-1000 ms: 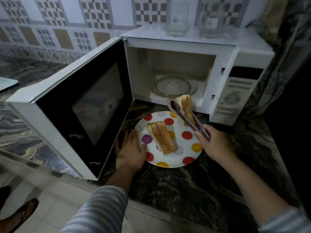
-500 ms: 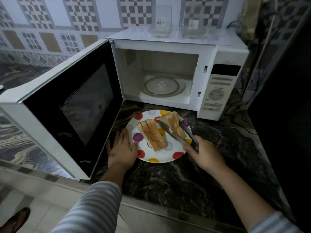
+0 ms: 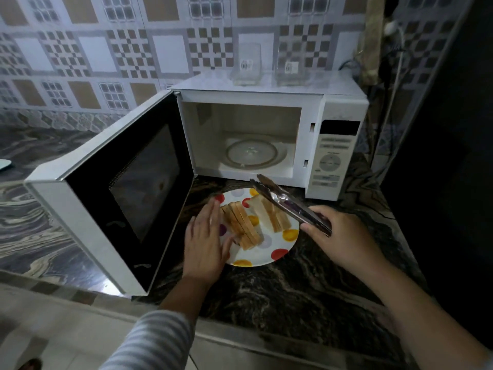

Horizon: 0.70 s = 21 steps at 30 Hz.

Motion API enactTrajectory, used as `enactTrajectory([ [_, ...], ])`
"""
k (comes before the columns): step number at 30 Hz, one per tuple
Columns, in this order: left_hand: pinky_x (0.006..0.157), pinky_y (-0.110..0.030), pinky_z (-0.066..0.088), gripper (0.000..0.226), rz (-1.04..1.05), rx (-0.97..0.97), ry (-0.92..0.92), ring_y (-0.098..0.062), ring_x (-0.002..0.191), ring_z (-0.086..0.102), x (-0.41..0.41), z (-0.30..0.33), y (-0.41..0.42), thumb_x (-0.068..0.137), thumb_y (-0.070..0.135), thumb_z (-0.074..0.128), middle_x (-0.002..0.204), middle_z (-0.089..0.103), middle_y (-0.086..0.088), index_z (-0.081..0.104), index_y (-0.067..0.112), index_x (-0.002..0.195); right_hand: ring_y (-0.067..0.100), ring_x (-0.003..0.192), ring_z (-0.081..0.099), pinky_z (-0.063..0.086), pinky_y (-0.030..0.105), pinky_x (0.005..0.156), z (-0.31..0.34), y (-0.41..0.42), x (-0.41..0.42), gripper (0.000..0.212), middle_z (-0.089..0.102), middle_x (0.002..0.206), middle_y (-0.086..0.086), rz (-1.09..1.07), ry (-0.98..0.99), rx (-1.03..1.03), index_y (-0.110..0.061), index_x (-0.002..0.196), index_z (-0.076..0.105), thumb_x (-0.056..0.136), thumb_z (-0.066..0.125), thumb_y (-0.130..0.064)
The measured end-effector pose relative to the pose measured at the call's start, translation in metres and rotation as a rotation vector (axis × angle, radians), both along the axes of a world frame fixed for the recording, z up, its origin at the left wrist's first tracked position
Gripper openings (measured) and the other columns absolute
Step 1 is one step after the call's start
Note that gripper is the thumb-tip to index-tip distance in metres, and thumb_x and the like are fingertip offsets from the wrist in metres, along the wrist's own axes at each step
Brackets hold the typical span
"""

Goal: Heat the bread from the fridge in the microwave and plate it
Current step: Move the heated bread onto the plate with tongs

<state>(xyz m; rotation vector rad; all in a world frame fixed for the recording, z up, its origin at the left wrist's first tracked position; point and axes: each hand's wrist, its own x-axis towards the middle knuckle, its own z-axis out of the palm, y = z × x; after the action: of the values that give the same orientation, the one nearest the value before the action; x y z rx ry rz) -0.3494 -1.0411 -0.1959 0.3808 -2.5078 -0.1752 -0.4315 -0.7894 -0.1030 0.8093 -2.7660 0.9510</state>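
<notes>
The tongs (image 3: pixel 290 205) are up and clear now, where half a second ago their tips were down on the second stack of bread; that stack (image 3: pixel 270 214) sits released on the plate (image 3: pixel 277 252), at about two o'clock from the plate's centre. The right hand (image 3: pixel 338 236) has its fingers wrapped round the handle end of the tongs, the metal arms close together, holding nothing, tips pointing to eleven o'clock toward the microwave (image 3: pixel 269 134). The left hand (image 3: pixel 206 241) has slid in from the plate's nine o'clock edge; its fingers are straight and flat, the thumb side touching the first stack of bread (image 3: pixel 241 225).

Both stacks are thin slices standing on edge, pale crumb with tan crusts. The plate is round, glossy white, dotted with red, yellow and purple. The tongs are long, shiny steel with scalloped tips. The microwave is a white box, door (image 3: pixel 128 188) swung wide to nine o'clock with a dark window, clear round turntable (image 3: pixel 252 153) inside. The counter (image 3: pixel 280 289) is dark, swirled polished stone.
</notes>
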Motion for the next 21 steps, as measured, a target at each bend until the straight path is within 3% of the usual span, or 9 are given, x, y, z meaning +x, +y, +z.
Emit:
enactTrajectory([
  [5,0.116,-0.044,0.015,0.068,-0.246,-0.434,0.039,-0.015,0.140,0.027,-0.023,0.053,0.012,0.088,0.044,0.059,0.148,0.044,-0.002,0.033,0.017,0.145,0.015,0.088,0.065,0.052,0.031,0.072,0.013,-0.012,-0.003,0.032,0.071,0.100,-0.008,0.091,0.013,0.170,-0.035,0.115,0.064,0.085,0.063,-0.046],
  [7,0.114,-0.047,0.017,0.053,-0.342,-0.528,0.023,-0.015,0.135,0.041,-0.028,0.069,0.015,0.091,0.037,0.047,0.136,0.056,0.001,0.044,0.018,0.139,0.016,0.091,0.065,0.053,0.033,0.074,0.018,-0.017,-0.004,0.034,0.070,0.104,-0.009,0.136,0.007,0.235,-0.038,0.116,0.063,0.083,0.063,-0.050],
  [10,0.109,-0.042,0.023,0.046,-0.451,-0.491,0.016,-0.014,0.104,0.067,-0.028,0.088,0.015,0.085,0.032,0.035,0.103,0.072,0.002,0.070,0.019,0.113,0.016,0.093,0.063,0.053,0.034,0.076,0.033,-0.021,-0.006,0.032,0.069,0.104,-0.011,0.193,0.002,0.300,-0.037,0.114,0.064,0.084,0.063,-0.049],
  [13,0.108,-0.028,0.033,0.047,-0.487,-0.392,0.054,-0.015,0.087,0.072,-0.024,0.100,0.017,0.077,0.032,0.038,0.092,0.075,-0.001,0.075,0.015,0.100,0.013,0.091,0.062,0.053,0.037,0.075,0.049,-0.022,-0.009,0.032,0.066,0.096,-0.014,0.228,0.022,0.336,-0.040,0.111,0.064,0.081,0.064,-0.052],
  [15,0.104,-0.026,0.038,0.046,-0.470,-0.360,0.058,-0.015,0.084,0.072,-0.025,0.103,0.014,0.074,0.036,0.043,0.091,0.075,-0.002,0.076,0.014,0.097,0.010,0.092,0.059,0.052,0.035,0.078,0.057,-0.019,-0.010,0.053,0.060,0.098,-0.017,0.250,0.020,0.315,-0.045,0.123,0.055,0.074,0.067,-0.061],
  [17,0.103,-0.025,0.033,0.033,-0.428,-0.348,0.037,-0.013,0.084,0.072,-0.028,0.102,0.005,0.077,0.037,0.061,0.092,0.074,0.002,0.075,0.017,0.098,0.008,0.095,0.056,0.050,0.032,0.083,0.062,-0.013,-0.011,0.074,0.055,0.107,-0.016,0.262,0.004,0.285,-0.047,0.136,0.041,0.069,0.070,-0.063],
  [18,0.102,-0.024,0.031,0.035,-0.393,-0.344,0.007,-0.011,0.085,0.071,-0.030,0.100,0.000,0.068,0.034,0.077,0.093,0.074,0.004,0.075,0.019,0.099,0.009,0.098,0.055,0.050,0.032,0.085,0.064,-0.009,-0.012,0.080,0.054,0.111,-0.015,0.250,-0.001,0.277,-0.044,0.138,0.038,0.068,0.073,-0.061],
  [19,0.102,-0.023,0.030,0.051,-0.359,-0.331,-0.058,-0.009,0.087,0.070,-0.031,0.099,-0.004,0.053,0.030,0.090,0.095,0.074,0.007,0.074,0.021,0.101,0.010,0.102,0.056,0.049,0.033,0.087,0.063,-0.006,-0.013,0.081,0.055,0.114,-0.013,0.226,-0.001,0.277,-0.041,0.138,0.039,0.068,0.074,-0.059],
  [21,0.101,-0.021,0.030,0.076,-0.317,-0.296,-0.154,-0.004,0.088,0.069,-0.031,0.098,-0.008,0.030,0.025,0.098,0.096,0.073,0.010,0.073,0.024,0.102,0.013,0.105,0.057,0.050,0.036,0.088,0.059,-0.003,-0.016,0.068,0.059,0.115,-0.009,0.172,0.033,0.286,-0.034,0.127,0.050,0.068,0.075,-0.056],
])
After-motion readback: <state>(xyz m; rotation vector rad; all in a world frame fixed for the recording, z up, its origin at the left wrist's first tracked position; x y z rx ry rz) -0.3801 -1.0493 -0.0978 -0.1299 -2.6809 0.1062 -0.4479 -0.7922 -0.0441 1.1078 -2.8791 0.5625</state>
